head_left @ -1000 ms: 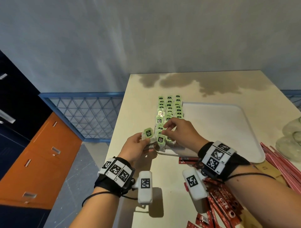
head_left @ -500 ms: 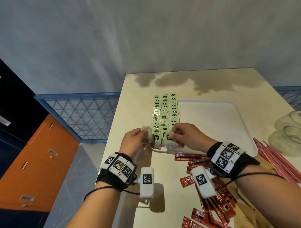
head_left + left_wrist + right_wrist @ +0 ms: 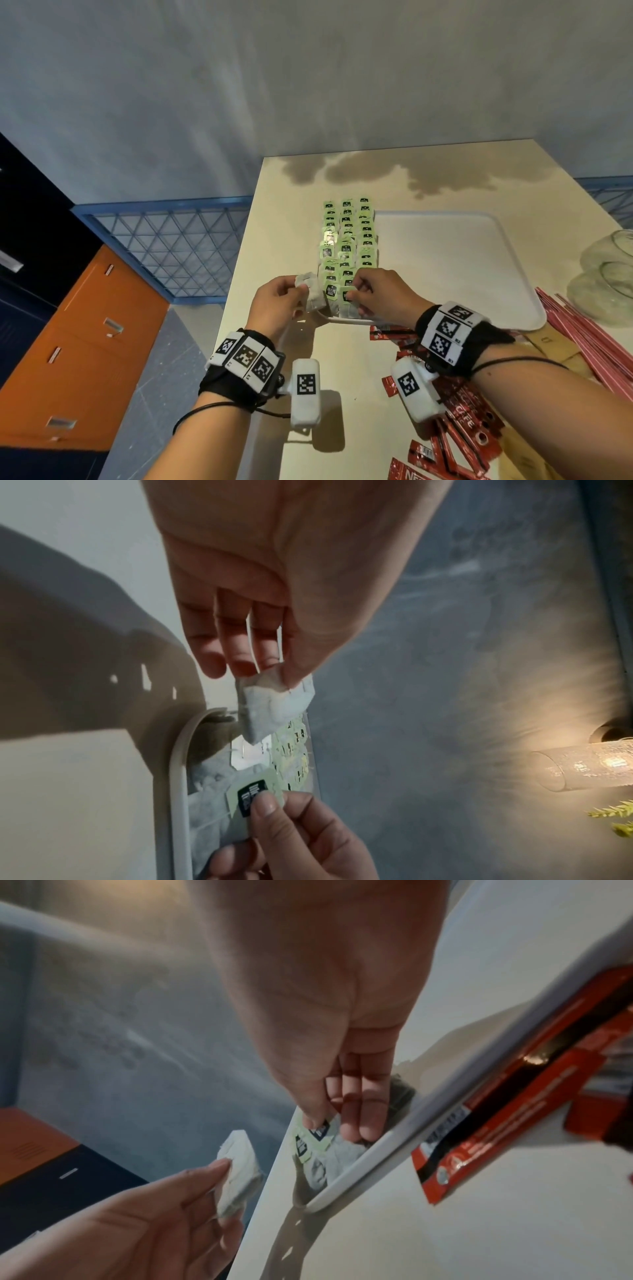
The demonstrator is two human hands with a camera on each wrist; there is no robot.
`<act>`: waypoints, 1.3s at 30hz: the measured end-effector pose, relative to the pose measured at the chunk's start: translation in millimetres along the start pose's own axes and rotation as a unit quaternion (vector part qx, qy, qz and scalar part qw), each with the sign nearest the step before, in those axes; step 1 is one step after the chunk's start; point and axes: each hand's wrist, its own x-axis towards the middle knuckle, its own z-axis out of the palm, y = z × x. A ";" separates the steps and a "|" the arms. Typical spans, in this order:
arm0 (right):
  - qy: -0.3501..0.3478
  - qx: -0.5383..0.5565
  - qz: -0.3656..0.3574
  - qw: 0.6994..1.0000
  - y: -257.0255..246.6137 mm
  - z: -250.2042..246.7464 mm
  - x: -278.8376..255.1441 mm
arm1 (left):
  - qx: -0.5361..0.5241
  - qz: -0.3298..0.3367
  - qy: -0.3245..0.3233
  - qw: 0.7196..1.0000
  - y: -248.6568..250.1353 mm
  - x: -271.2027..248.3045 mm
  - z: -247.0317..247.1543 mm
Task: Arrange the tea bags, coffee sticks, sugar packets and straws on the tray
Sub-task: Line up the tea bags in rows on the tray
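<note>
A white tray (image 3: 445, 267) lies on the cream table, with rows of green-tagged tea bags (image 3: 347, 240) along its left side. My left hand (image 3: 299, 291) is just left of the tray's near corner and pinches a small stack of white tea bags (image 3: 310, 294), seen close in the left wrist view (image 3: 274, 704). My right hand (image 3: 356, 294) is over the near end of the rows and pinches the green tag (image 3: 253, 799) of a tea bag lying on the tray (image 3: 377, 1164). Red coffee sticks (image 3: 459, 411) are scattered under my right wrist. Pink straws (image 3: 589, 339) lie at the right.
Two glass jars (image 3: 606, 281) stand at the table's right edge beyond the straws. Brown paper (image 3: 548, 342) lies between tray and straws. The table's left edge runs close beside my left hand, with the floor and an orange cabinet (image 3: 85, 342) below.
My right hand has drawn back from the middle of the rows to the tray's near corner and now pinches a tag there. My left hand stays beside the tray with its bags.
</note>
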 end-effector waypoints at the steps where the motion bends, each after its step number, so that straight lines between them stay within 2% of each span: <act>1: 0.004 -0.017 -0.002 1.000 -0.2 -1.2 0.1 | -0.005 0.001 0.003 1.000 -0.4 0.7 -0.1; 3: 0.024 -0.046 -0.018 0.999 -2.4 -6.6 -2.4 | -0.008 0.009 0.008 1.000 -1.8 2.1 -0.1; 6: 0.058 -0.011 -0.054 0.997 -13.2 -18.3 -10.0 | -0.010 0.035 0.004 0.999 1.1 2.3 4.3; 11: 0.040 0.053 -0.079 0.995 -30.2 -27.1 -20.7 | -0.032 0.089 -0.047 0.994 20.9 -6.6 27.6; 13: 0.072 0.067 -0.095 0.991 -30.5 -29.2 -23.6 | -0.023 0.117 -0.027 0.993 25.7 -8.5 36.5; 15: 0.116 0.063 -0.103 0.986 -28.8 -32.0 -25.8 | 0.001 0.142 0.026 0.990 27.0 -9.0 43.7; 16: 0.135 0.049 -0.103 0.984 -28.0 -32.9 -26.7 | 0.009 0.145 0.041 0.989 26.3 -9.1 46.8; 18: 0.158 0.012 -0.105 0.982 -26.6 -33.9 -28.8 | -0.003 0.125 0.022 0.992 24.2 -11.7 55.1; 21: 0.159 -0.038 -0.124 0.979 -27.5 -30.5 -32.4 | -0.060 0.083 -0.022 0.995 23.5 -17.7 63.6; 25: 0.141 -0.106 -0.145 0.974 -29.4 -29.2 -39.0 | -0.061 0.074 -0.020 0.995 24.8 -15.0 64.8; 28: 0.116 0.000 -0.110 0.987 -29.9 -35.0 -42.6 | -0.023 0.089 -0.011 0.996 27.6 -9.7 59.4; 30: 0.130 0.063 -0.072 0.987 -24.8 -42.0 -41.4 | 0.025 0.114 -0.021 0.993 29.5 -4.5 55.2; 33: 0.090 0.059 -0.034 0.994 -13.3 -48.9 -38.3 | 0.064 0.127 -0.070 0.987 29.5 -0.8 54.1; 36: 0.038 0.077 -0.003 0.996 0.4 -46.2 -37.4 | 0.108 0.137 -0.082 0.981 23.2 2.3 55.4; 37: 0.030 0.080 0.014 0.996 5.6 -44.7 -37.2 | 0.146 0.153 -0.074 0.975 19.0 5.5 54.4; 39: 0.016 0.071 0.048 0.996 16.9 -42.5 -35.8 | 0.270 0.194 -0.053 0.942 9.9 12.4 50.8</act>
